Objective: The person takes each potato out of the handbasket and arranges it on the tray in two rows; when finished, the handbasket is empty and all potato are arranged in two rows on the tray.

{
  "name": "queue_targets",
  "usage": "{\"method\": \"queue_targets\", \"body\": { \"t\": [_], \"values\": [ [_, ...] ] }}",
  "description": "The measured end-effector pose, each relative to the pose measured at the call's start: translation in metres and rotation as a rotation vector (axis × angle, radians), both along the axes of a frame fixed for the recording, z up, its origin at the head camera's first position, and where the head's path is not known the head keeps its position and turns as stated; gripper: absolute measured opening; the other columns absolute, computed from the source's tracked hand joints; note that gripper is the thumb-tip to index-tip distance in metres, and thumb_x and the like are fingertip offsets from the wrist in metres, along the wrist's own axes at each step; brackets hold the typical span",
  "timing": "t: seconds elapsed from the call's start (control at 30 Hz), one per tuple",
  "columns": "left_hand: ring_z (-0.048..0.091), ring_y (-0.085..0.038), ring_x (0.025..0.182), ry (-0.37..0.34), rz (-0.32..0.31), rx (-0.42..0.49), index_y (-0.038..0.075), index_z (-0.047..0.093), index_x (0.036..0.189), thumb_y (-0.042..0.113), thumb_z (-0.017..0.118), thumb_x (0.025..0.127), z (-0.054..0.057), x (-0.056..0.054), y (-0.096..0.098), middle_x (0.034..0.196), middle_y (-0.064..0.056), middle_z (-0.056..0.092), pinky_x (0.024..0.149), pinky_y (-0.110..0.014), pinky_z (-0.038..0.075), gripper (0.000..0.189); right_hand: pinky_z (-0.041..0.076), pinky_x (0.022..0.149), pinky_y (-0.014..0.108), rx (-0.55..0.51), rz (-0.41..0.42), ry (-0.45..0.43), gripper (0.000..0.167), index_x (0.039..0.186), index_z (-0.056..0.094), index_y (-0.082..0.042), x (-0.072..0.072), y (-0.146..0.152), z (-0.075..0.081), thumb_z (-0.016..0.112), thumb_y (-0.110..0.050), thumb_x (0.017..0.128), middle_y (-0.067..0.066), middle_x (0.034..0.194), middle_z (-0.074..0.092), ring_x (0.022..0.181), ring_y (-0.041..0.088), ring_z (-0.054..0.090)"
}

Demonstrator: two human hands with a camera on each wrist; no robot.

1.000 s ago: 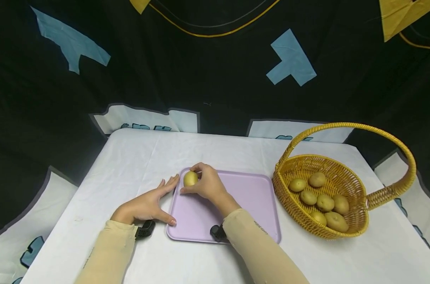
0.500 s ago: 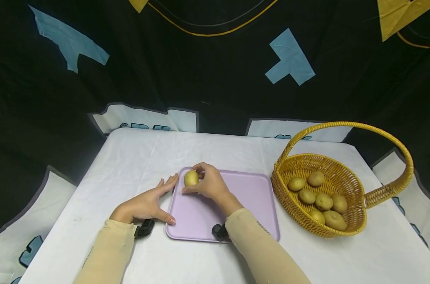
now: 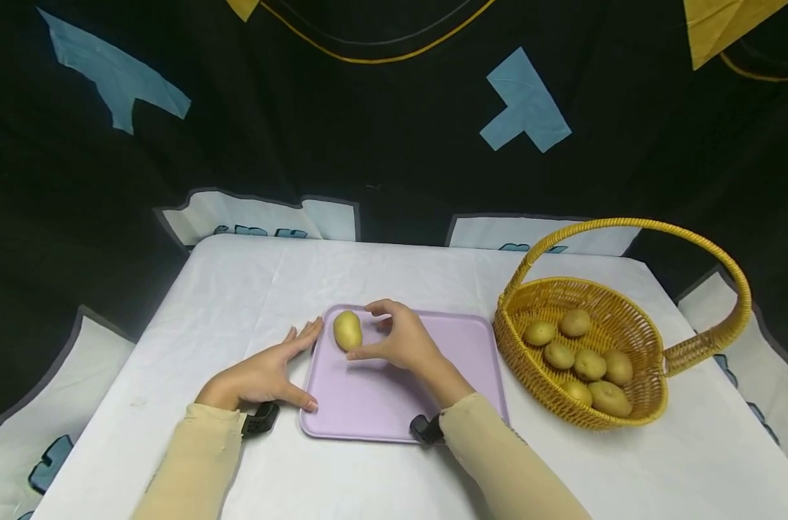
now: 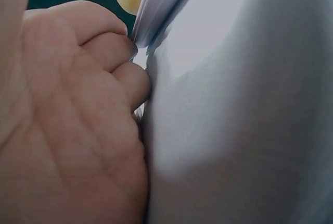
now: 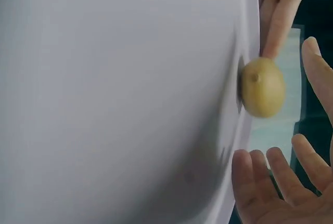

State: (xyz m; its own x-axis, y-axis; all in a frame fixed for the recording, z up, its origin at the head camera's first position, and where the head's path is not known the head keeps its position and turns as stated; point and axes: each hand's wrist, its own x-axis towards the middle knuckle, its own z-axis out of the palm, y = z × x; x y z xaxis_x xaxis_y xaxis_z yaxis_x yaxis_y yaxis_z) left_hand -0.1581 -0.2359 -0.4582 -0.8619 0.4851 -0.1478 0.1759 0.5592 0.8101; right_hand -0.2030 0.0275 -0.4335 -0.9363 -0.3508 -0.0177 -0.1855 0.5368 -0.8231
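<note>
A yellow potato (image 3: 347, 331) lies in the far left corner of the lilac tray (image 3: 459, 361). My right hand (image 3: 403, 338) hovers just right of it, thumb and fingers spread around nothing; in the right wrist view a gap separates the fingers (image 5: 281, 169) from the potato (image 5: 263, 87). At the tray's left rim rests my left hand (image 3: 263, 375), its fingertips near the far corner and its thumb on the near part of the rim. The left wrist view shows the palm (image 4: 78, 114) standing on edge against the white cloth, with part of the potato beyond the rim.
To the right of the tray stands a wicker basket (image 3: 524, 390) with a tall arched handle (image 3: 628, 222). Several potatoes (image 3: 589, 365) lie inside it. White cloth (image 3: 250, 289) covers the table, and a dark curtain (image 3: 367, 144) hangs behind.
My right hand has let go of the potato and drawn back to the right, its fingers opening. The potato stays in the tray's corner. The left hand has kept its place.
</note>
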Motion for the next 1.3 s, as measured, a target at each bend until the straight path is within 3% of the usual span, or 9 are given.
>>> {"method": "queue_targets", "body": {
  "t": [0.17, 0.43, 0.77, 0.97, 1.13, 1.3],
  "values": [
    [-0.012, -0.047, 0.148, 0.005, 0.007, 0.015, 0.012, 0.014, 0.163, 0.034, 0.097, 0.060, -0.001, 0.001, 0.000, 0.166, -0.019, 0.004, 0.113, -0.069, -0.004, 0.133, 0.051, 0.098, 0.044, -0.037, -0.010, 0.025, 0.087, 0.134, 0.062, -0.007, 0.014, 0.023, 0.003, 0.100, -0.031, 0.059, 0.009, 0.133, 0.062, 0.118, 0.029, 0.061],
    [-0.014, -0.044, 0.148, -0.003, 0.024, 0.055, 0.013, 0.016, 0.162, 0.031, 0.098, 0.059, 0.000, 0.001, 0.001, 0.166, -0.018, 0.004, 0.113, -0.068, -0.007, 0.133, 0.053, 0.094, 0.045, -0.011, -0.034, 0.015, 0.093, 0.135, 0.061, -0.013, 0.033, 0.061, 0.023, 0.101, -0.035, 0.054, -0.002, 0.137, 0.059, 0.123, 0.028, 0.059],
    [-0.013, -0.045, 0.148, 0.008, 0.026, 0.055, 0.014, 0.016, 0.163, 0.031, 0.098, 0.059, -0.002, 0.002, 0.001, 0.166, -0.019, 0.005, 0.113, -0.069, -0.006, 0.133, 0.056, 0.090, 0.046, -0.028, -0.036, 0.042, 0.096, 0.140, 0.055, -0.012, 0.051, 0.119, 0.042, 0.100, -0.029, 0.057, 0.009, 0.142, 0.054, 0.126, 0.040, 0.054],
    [-0.013, -0.045, 0.148, 0.007, 0.024, 0.043, 0.014, 0.015, 0.163, 0.033, 0.097, 0.060, -0.002, 0.002, 0.002, 0.166, -0.019, 0.005, 0.113, -0.069, -0.005, 0.133, 0.057, 0.087, 0.043, 0.001, -0.056, 0.047, 0.097, 0.142, 0.051, -0.007, 0.052, 0.158, 0.057, 0.099, -0.028, 0.060, 0.013, 0.141, 0.054, 0.124, 0.040, 0.055],
    [-0.013, -0.044, 0.149, 0.000, 0.025, 0.047, 0.013, 0.016, 0.163, 0.031, 0.097, 0.060, -0.002, 0.003, 0.002, 0.167, -0.018, 0.005, 0.113, -0.069, -0.005, 0.132, 0.059, 0.084, 0.038, 0.044, -0.028, 0.025, 0.095, 0.144, 0.047, -0.005, 0.049, 0.191, 0.078, 0.096, -0.029, 0.066, 0.017, 0.141, 0.052, 0.120, 0.042, 0.057],
    [-0.013, -0.044, 0.149, 0.004, 0.024, 0.048, 0.013, 0.016, 0.163, 0.031, 0.097, 0.060, -0.002, 0.002, 0.003, 0.167, -0.018, 0.005, 0.113, -0.068, -0.005, 0.132, 0.059, 0.082, 0.039, 0.168, 0.029, 0.019, 0.093, 0.144, 0.048, -0.006, 0.044, 0.217, 0.098, 0.094, -0.035, 0.068, 0.017, 0.142, 0.051, 0.118, 0.041, 0.059]
  ]
}}
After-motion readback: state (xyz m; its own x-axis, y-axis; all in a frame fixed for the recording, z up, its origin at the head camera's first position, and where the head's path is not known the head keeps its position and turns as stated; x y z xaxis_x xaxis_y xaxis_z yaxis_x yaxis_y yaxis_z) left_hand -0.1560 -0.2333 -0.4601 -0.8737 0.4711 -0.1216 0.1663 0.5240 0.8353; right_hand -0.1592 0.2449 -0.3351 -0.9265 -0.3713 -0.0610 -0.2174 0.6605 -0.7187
